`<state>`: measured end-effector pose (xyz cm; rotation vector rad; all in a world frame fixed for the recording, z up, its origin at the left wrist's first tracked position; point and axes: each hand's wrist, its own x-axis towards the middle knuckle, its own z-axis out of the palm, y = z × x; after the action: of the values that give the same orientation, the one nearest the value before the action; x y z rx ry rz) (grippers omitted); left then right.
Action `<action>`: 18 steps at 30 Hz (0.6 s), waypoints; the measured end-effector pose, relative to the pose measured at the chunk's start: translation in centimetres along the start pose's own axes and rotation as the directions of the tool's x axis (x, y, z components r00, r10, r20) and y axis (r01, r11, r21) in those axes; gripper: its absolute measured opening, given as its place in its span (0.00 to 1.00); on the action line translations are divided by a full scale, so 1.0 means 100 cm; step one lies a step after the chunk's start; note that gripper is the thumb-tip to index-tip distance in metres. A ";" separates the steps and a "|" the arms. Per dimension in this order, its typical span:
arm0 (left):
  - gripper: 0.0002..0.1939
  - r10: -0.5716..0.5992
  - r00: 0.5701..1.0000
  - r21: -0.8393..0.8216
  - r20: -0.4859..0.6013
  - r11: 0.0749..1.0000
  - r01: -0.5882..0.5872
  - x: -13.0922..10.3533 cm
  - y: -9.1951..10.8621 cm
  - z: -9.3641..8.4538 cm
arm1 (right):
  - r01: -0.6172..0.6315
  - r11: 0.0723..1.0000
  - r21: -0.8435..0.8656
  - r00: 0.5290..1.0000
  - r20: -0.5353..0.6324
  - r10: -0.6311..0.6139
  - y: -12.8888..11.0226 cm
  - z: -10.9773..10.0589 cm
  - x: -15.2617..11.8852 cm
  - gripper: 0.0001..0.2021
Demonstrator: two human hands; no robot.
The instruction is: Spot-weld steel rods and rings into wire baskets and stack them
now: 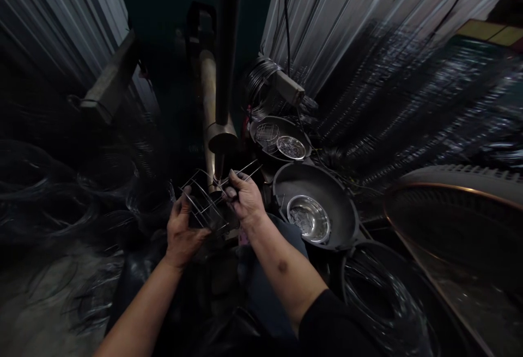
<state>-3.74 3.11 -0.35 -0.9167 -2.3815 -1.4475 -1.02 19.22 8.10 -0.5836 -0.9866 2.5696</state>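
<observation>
Between my hands is a wire rack [203, 200] made of thin crossed metal rods, tilted under the spot welder's electrodes [218, 170]. My left hand [183, 231] grips the rack's left side, thumb up along the frame. Close to the electrode tips, my right hand [243, 196] pinches thin wire at the rack's right end, with two rod ends sticking out past the fingers. Whether that wire is a separate piece or part of the rack, I cannot tell. The upper electrode comes down from a dark vertical shaft [226, 46].
On the right stands a black pan [347, 210] with a steel bowl [308, 218] of short metal pieces. Behind it, another pan [257, 122] holds a smaller bowl [291, 147]. Wire rings [106, 174] crowd the left side. A fan guard [453, 185] juts in at right.
</observation>
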 end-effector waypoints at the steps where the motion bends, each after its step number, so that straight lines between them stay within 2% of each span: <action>1: 0.49 0.007 1.000 -0.005 -0.002 1.000 -0.007 0.002 0.000 0.000 | -0.004 1.000 -0.009 1.000 0.002 0.004 -0.001 0.000 0.001 0.16; 6: 0.53 0.050 0.998 0.012 -0.039 0.999 -0.050 0.009 -0.002 0.004 | -0.003 1.000 -0.004 1.000 0.002 0.003 -0.003 0.002 0.008 0.15; 10: 0.55 0.043 0.998 0.040 -0.050 0.998 -0.041 0.015 -0.002 0.005 | 0.007 1.000 0.000 1.000 0.003 -0.007 -0.004 0.003 0.014 0.15; 14: 0.55 0.018 0.999 0.060 -0.048 0.998 -0.015 0.019 0.001 0.005 | 0.026 1.000 0.012 1.000 0.007 -0.026 -0.003 0.003 0.016 0.15; 18: 0.51 0.087 0.992 0.072 -0.087 0.994 -0.081 0.022 0.005 0.006 | 0.033 0.999 0.034 0.999 -0.011 -0.032 -0.003 0.005 0.013 0.15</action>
<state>-5.09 4.68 0.70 -0.9043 -2.2840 -1.3389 -2.33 19.75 8.30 -0.5662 -0.9390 2.5472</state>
